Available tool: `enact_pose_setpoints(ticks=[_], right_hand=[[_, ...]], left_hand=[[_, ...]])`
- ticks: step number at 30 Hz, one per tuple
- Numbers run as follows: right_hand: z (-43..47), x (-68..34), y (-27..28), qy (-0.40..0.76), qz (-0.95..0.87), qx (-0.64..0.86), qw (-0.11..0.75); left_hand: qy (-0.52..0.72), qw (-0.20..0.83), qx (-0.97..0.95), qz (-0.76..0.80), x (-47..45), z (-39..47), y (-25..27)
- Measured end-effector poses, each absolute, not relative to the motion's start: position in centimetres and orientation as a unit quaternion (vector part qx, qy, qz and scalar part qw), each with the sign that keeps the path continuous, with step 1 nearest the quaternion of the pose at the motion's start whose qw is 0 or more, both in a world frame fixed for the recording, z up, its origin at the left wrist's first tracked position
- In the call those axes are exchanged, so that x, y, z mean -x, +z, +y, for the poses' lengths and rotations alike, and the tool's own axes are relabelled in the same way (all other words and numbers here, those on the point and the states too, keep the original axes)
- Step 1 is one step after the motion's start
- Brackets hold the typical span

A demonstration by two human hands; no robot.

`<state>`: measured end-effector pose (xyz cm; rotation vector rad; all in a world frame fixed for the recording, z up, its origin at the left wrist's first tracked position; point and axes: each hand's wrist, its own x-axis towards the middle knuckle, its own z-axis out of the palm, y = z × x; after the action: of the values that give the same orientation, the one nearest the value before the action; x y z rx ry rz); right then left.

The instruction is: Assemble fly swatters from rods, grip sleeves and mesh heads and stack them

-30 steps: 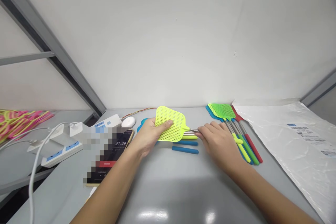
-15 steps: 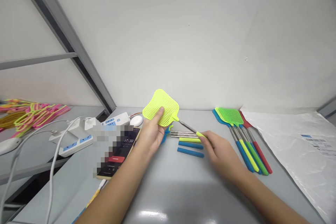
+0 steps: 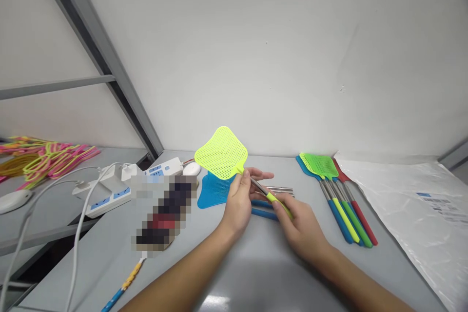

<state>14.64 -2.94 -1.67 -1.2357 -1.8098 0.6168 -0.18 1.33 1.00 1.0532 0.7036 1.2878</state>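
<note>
Two bare hands hold one yellow-green swatter (image 3: 221,154) aslant over the grey table (image 3: 252,282): the left hand (image 3: 238,204) pinches it just below the mesh head, some fingers outstretched, and the right hand (image 3: 302,223) is wrapped around its handle. Blue tubes (image 3: 264,213) and metal rods (image 3: 287,189) lie behind, partly hidden, so their number is unclear.
</note>
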Motion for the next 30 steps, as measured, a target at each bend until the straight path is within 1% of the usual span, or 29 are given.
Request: enact_pose_setpoints(ticks=[11,18,30], right_hand=[[-2.8,-14.7,-1.5,0.256,-0.716,0.501,0.415],[-2.8,-14.6,-1.4,0.264,-0.721,0.516,0.379],[-2.6,-14.1,-0.9,0.242,-0.732,0.538,0.34]], left_hand=[[0.557,0.619,-0.455,0.317,0.0,1.5,0.8],[0.574,0.609,-0.436,0.33,-0.1,1.5,1.3],[0.589,0.609,-0.433,0.306,0.6,1.7,2.0]])
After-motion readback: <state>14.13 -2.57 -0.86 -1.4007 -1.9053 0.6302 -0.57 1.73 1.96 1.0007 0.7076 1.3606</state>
